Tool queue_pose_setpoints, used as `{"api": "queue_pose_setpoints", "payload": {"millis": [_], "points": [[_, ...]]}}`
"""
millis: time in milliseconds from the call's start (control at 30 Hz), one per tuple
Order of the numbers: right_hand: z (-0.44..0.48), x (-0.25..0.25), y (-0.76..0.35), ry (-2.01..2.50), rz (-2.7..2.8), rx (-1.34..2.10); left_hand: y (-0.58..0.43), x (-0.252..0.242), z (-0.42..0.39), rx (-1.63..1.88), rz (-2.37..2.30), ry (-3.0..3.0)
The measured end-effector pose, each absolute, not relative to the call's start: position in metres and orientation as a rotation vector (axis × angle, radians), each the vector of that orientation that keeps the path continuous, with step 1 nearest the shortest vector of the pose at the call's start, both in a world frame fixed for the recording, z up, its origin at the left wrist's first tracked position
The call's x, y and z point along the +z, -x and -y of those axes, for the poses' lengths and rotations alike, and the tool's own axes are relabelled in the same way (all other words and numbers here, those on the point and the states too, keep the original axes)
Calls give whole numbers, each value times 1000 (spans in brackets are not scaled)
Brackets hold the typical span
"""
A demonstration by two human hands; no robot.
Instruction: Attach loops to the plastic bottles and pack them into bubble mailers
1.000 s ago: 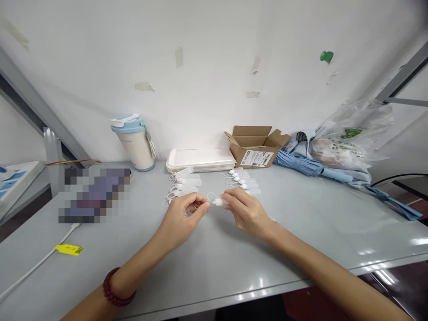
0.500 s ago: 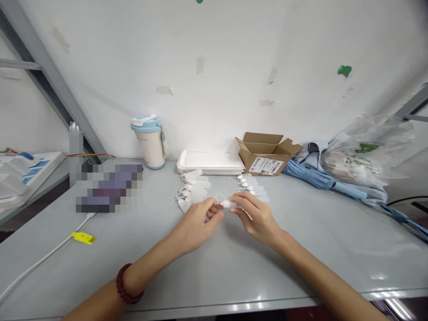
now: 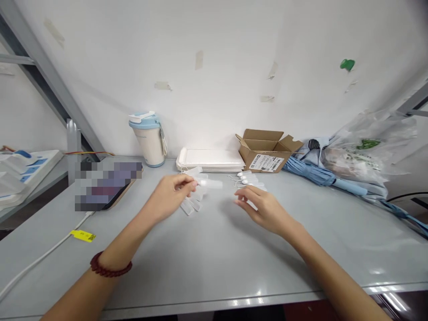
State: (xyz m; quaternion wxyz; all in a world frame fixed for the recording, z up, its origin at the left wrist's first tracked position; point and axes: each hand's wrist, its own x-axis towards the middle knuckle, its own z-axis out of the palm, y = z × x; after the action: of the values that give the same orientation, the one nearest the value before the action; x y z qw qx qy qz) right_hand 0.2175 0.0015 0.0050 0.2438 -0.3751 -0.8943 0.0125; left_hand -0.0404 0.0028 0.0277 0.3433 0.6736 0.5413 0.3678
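Observation:
Pinched between the thumb and fingers of my left hand is the capped end of a small clear plastic tube; its body points right. Below and behind it, a group of similar clear tubes lies on the table, partly hidden by my hand. My right hand is off to the right, fingers apart and holding nothing. Just beyond its fingers lies a second, smaller group of tubes with white caps and thin loops, some covered by the hand.
A stack of white padded envelopes lies against the wall beside an open cardboard box. Left stand a cup and a phone-like device, partly pixelated, with a white cable. A blue folded umbrella and plastic bag are right.
My hands have parted. The left carried the tube up and left, over the left group, while the right let go of it and stayed near the right group.

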Motion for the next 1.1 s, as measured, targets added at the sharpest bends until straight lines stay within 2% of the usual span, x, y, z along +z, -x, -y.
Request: {"api": "queue_pose_setpoints", "payload": {"millis": [200, 400, 567, 667, 1100], "points": [[-8, 25, -240, 1559, 2536, 400, 52, 19, -19, 1076, -1598, -1785], [-10, 33, -255, 1861, 2534, 681, 64, 26, -21, 1001, -1355, -1502], [-10, 36, -259, 1925, 2558, 744, 89, 36, -21, 568, -1212, -1573], [-10, 37, -258, 1921, 2556, 756, 94, 35, -22, 425, -1247, -1616], [-16, 27, -264, 1934, 2596, 767, 93, 26, -24, 303, -1379, -1833]]}}
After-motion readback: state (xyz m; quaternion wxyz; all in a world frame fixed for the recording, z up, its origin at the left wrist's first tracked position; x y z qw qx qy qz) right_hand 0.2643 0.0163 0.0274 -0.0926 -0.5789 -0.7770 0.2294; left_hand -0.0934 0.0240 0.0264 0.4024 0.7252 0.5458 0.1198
